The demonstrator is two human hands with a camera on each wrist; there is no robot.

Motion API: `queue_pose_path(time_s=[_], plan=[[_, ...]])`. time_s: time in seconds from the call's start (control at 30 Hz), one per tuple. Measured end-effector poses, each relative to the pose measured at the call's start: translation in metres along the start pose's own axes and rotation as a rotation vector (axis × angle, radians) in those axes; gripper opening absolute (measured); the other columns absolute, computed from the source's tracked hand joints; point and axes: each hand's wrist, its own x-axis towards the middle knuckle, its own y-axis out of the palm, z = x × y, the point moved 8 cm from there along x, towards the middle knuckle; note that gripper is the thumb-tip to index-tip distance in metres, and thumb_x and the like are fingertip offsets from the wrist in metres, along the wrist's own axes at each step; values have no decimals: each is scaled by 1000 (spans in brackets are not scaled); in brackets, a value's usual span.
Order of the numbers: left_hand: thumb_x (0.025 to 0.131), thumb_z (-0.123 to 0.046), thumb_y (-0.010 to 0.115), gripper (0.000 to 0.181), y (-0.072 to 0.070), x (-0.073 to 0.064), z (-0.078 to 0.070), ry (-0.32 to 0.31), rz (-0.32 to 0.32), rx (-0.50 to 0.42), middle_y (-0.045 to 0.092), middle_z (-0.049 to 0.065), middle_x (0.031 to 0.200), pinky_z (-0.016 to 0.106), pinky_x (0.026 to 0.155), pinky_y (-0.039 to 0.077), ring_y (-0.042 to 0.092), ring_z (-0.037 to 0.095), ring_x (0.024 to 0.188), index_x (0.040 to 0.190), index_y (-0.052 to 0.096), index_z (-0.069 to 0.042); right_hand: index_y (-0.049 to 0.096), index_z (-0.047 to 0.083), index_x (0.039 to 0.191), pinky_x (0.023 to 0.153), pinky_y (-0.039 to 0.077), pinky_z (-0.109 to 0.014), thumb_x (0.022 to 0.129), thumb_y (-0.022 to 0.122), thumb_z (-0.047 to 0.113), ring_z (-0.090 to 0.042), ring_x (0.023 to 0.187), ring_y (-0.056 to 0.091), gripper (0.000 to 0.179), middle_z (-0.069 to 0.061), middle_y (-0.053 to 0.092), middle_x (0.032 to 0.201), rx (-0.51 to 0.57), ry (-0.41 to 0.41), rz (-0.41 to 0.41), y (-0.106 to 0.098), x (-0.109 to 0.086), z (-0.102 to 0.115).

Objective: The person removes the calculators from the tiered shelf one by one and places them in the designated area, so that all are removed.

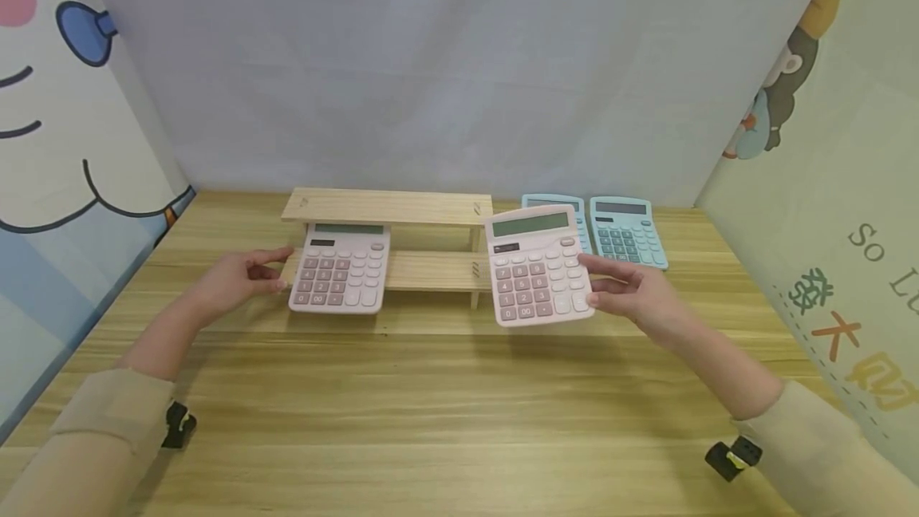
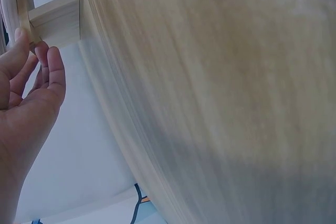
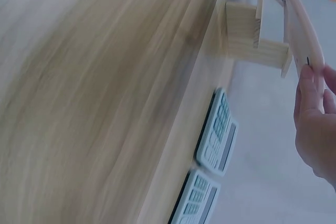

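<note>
Pinching a pink calculator keyed “00”, my right fingers are hovering above the wood-grain tabletop; my left fingers are gripping the shelf beside a second calculator; I'm reading “So” and “大” on the wall.

PLACE: booth-like indoor workspace | plain pale backdrop | cartoon-printed side walls | wood-grain table
</note>
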Motion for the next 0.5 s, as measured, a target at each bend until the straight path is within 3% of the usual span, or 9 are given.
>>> queue_pose_path(time_s=[0.33,0.5], plan=[[94,-28,59,63,0,0,-1,14,-2,16,40,28,142,52,94,46,50,41,118,146,32,-6,39,6,143,87,51,-21,85,70,16,-6,105,61,67,-17,45,141,-30,43,-17,-20,-2,-15],[94,-27,59,62,-1,0,-2,16,-4,13,40,28,142,51,93,46,50,41,118,146,32,-6,37,4,144,87,51,-21,85,71,13,-5,104,62,68,-5,52,135,10,54,-29,-28,-1,-24]])
